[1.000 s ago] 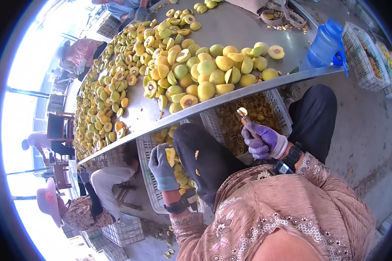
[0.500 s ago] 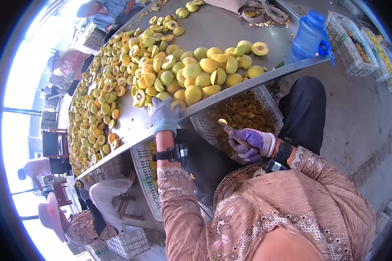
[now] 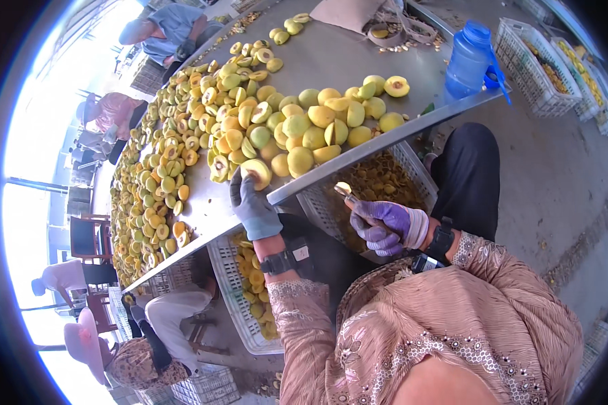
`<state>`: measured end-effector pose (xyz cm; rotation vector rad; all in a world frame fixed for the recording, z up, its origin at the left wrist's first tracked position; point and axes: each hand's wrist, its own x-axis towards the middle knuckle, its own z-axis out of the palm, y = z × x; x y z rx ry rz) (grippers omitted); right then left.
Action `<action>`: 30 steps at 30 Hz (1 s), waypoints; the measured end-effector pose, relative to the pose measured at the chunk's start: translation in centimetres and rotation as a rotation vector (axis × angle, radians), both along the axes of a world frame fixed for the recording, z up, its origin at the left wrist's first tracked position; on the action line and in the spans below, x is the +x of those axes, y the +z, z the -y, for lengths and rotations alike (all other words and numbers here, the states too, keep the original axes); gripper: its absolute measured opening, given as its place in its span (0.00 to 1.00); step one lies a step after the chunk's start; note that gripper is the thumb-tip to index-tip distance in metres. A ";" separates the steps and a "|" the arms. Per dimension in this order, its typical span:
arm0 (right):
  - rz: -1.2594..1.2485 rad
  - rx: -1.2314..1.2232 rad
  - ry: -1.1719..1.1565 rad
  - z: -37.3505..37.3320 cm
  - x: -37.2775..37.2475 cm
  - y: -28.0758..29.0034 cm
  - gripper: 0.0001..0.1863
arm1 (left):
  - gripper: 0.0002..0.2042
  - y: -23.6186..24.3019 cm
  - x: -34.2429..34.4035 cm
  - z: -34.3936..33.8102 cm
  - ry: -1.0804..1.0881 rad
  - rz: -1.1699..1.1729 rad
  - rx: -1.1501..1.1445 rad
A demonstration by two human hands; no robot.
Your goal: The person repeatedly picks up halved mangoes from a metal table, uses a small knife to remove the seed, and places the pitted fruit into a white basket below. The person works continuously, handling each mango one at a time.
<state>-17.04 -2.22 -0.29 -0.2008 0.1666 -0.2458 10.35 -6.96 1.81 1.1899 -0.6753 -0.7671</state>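
One white crate [image 3: 223, 293] of yellow fruit pieces, nearest, left of knees. Right hand [image 3: 384, 226], purple glove, wrapped round small tool [image 3: 352, 200], pale piece at tip. Left hand [image 3: 253, 206], grey glove, well apart from right, clasping halved fruit [image 3: 262, 169] at worktop's [image 3: 209, 199] near edge. Just beyond, yellow-green fruit heap [image 3: 297, 125]. Right, blue jug [image 3: 466, 64]. Far left, blue-shirted co-worker [image 3: 172, 30].

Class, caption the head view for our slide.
Grey-gloved left hand holding a halved yellow fruit; purple-gloved right hand gripping a slim brownish tool.
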 end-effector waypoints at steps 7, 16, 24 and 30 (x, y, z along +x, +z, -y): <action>0.092 0.101 0.015 -0.6 0.9 -1.1 0.21 | 0.18 -0.7 -8.3 -4.9 -0.463 -0.678 -0.190; -0.281 -0.231 -0.196 -1.9 -0.1 3.1 0.19 | 0.14 -1.1 -5.7 -6.1 -0.262 -0.476 -0.111; -0.440 -0.448 -0.407 -1.1 3.2 5.3 0.12 | 0.16 0.7 -9.4 -7.4 -0.180 0.268 0.007; -0.551 -0.452 -0.335 -2.1 3.3 5.2 0.11 | 0.25 0.3 -10.2 -7.5 -0.228 -0.591 0.068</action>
